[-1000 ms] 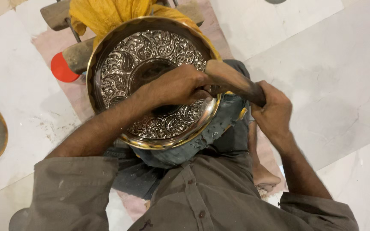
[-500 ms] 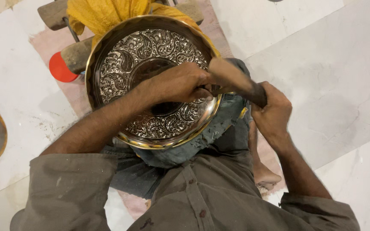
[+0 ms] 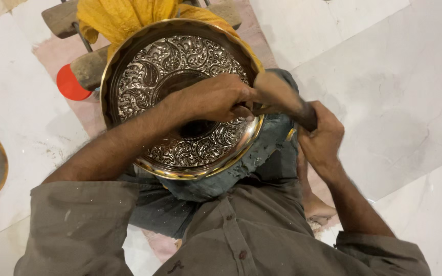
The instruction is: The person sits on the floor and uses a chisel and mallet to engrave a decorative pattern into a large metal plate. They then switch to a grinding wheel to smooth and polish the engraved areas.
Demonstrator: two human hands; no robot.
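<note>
Left hand [image 3: 216, 97] fist closed on small punch, pressed to embossed brass plate [image 3: 144, 82]; right hand [image 3: 323, 140] wrapped tight around wooden mallet [image 3: 282, 97] at plate's right rim

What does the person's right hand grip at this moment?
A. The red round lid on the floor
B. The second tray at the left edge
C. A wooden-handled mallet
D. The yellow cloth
C: the right hand is closed round the dark handle of a wooden mallet, whose head sits beside the left hand resting on the embossed metal tray.
</note>
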